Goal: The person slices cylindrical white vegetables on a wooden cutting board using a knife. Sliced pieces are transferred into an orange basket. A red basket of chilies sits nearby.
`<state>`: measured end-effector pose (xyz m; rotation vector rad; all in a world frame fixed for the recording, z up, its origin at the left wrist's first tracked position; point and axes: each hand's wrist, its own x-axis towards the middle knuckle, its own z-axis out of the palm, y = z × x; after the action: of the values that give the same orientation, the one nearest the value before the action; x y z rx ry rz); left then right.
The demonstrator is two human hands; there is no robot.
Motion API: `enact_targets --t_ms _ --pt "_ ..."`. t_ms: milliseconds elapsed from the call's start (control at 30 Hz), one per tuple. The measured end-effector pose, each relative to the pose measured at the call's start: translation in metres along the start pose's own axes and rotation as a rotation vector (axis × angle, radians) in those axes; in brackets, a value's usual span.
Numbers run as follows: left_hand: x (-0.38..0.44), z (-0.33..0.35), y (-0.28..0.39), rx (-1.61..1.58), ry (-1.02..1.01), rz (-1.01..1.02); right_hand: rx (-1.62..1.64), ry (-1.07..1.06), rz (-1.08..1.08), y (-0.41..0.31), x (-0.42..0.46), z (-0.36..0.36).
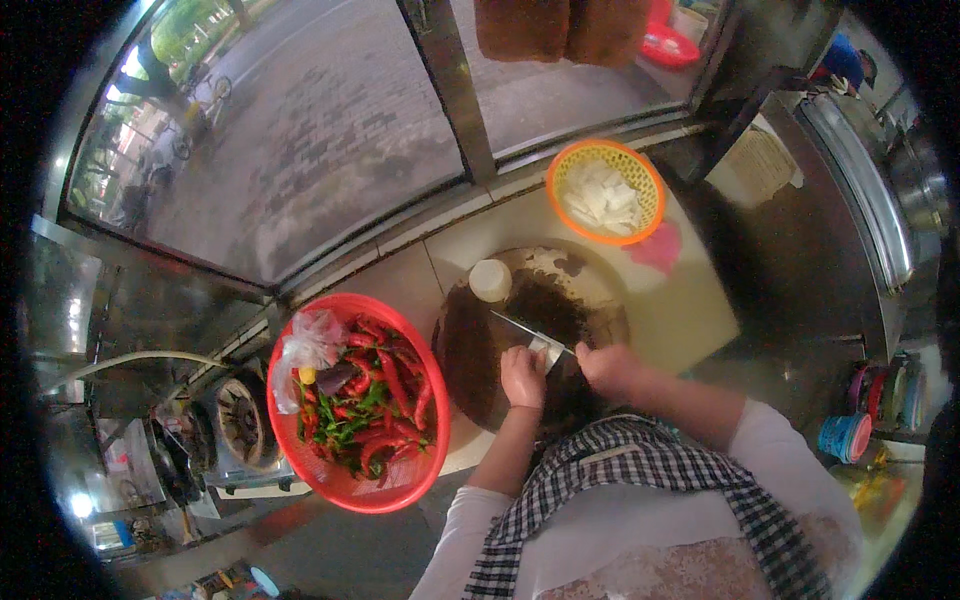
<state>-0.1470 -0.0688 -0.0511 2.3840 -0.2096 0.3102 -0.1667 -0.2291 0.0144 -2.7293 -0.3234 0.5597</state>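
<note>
My right hand [604,369] is closed around the handle of a knife [521,326], whose thin blade points up and left. Just under the blade, the fingers of my left hand [523,379] press on a white vegetable piece [551,351], possibly radish; they partly cover it. Both hands are over a round, dark-stained chopping block [476,367]. Near its far edge stands a short, thick white chunk [490,280], apart from the blade. Beyond the block, an orange-rimmed yellow basket [606,235] holds flat white slices [600,196].
Left of the block, a large red plastic basket [444,442] contains red and green chilli peppers [390,382] and a clear plastic bag [319,334]. A pink cloth or bag [660,249] lies beside the yellow basket. Windows [315,135] border the counter's far side. A gas burner [241,421] is at left.
</note>
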Motion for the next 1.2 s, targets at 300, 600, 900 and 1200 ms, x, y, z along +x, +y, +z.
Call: enact_targets --t_ms 300,600,900,1200 --pt "-0.001 0.003 -0.002 -0.055 0.071 0.029 -0.107 -0.071 -0.036 0.007 0.020 0.015" --pt "-0.005 0.012 -0.010 -0.084 0.059 0.070 -0.087 0.120 -0.156 -0.005 0.015 0.018" --pt "-0.013 0.012 -0.011 -0.281 0.060 -0.082 -0.012 0.020 -0.123 -0.009 0.003 0.013" --pt "-0.011 0.000 -0.005 -0.158 0.070 -0.002 0.051 -0.162 0.059 -0.014 0.007 -0.002"
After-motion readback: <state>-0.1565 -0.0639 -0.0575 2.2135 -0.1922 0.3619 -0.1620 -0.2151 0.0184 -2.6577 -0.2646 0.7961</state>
